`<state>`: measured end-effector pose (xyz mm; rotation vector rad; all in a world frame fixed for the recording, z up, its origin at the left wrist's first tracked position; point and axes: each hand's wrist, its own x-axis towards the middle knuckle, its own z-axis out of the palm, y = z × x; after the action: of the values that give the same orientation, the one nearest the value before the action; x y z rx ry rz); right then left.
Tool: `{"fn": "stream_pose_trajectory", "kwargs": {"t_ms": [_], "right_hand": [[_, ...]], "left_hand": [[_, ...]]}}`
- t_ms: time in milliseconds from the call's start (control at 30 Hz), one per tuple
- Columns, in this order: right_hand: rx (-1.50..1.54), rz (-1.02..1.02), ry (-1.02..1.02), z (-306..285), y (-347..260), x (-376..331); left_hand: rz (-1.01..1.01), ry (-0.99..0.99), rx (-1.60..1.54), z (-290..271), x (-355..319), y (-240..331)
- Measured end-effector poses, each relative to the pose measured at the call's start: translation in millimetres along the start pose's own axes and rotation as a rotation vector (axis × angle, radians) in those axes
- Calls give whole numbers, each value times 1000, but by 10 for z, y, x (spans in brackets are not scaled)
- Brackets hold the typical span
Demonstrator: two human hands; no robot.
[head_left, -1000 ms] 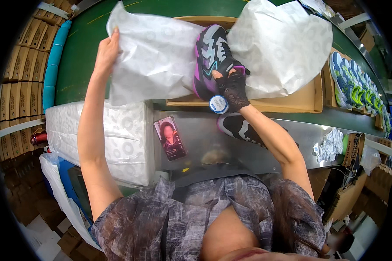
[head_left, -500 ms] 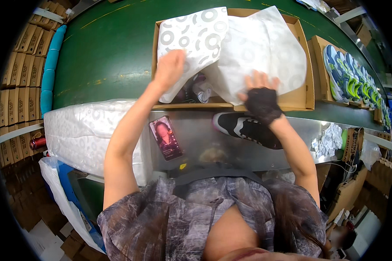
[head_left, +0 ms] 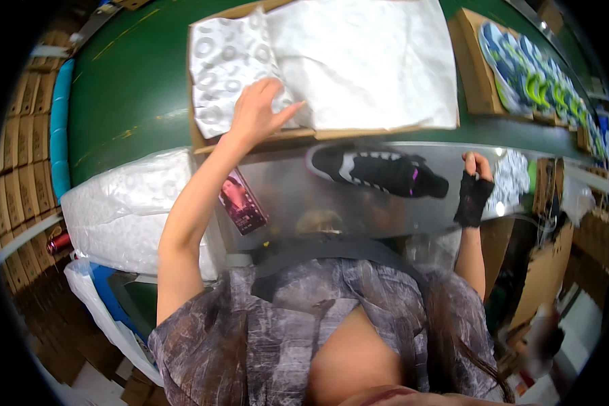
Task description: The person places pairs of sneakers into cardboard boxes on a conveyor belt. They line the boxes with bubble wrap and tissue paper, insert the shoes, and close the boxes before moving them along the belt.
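White tissue paper with grey ring prints (head_left: pixel 227 64) is folded over the contents of an open cardboard shoebox (head_left: pixel 298 137). My left hand (head_left: pixel 257 111) rests on the left part of the paper, fingers slightly bent and thumb spread. A broad plain white sheet (head_left: pixel 365 64) covers the right part, hiding what lies beneath. In front of the box lies a black sneaker (head_left: pixel 379 170) with white laces. To its right is my right hand (head_left: pixel 477 193) in a black fingerless glove, fingers loosely bent and apart, beside a pile of small white pieces (head_left: pixel 512 172). Nothing shows in it.
A phone (head_left: pixel 242 203) lies on the metal ledge. Left of it is a plastic-wrapped stack of printed paper (head_left: pixel 128 210). At the far right stands a box (head_left: pixel 477 68) next to a row of blue-green shoes (head_left: pixel 531 71). Stacked cartons (head_left: pixel 24 142) line the left side.
The right flap of paper has come down flat over the box contents. My right hand has left the paper and moved right, toward the small white pieces. My left hand has opened from a fist.
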<state>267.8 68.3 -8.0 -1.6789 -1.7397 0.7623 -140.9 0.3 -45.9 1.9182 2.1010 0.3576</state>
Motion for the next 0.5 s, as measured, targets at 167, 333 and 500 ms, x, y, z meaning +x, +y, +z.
{"fn": "stream_pose_trajectory", "kwargs": {"t_ms": [167, 333, 500], "right_hand": [[508, 448, -780, 198, 617, -195], [530, 429, -920, 15, -191, -326], [683, 187, -892, -21, -808, -322]], "left_hand": [[451, 27, -447, 228, -724, 934], [166, -175, -343, 178, -542, 1059], [8, -172, -1028, -215, -683, 943]]}}
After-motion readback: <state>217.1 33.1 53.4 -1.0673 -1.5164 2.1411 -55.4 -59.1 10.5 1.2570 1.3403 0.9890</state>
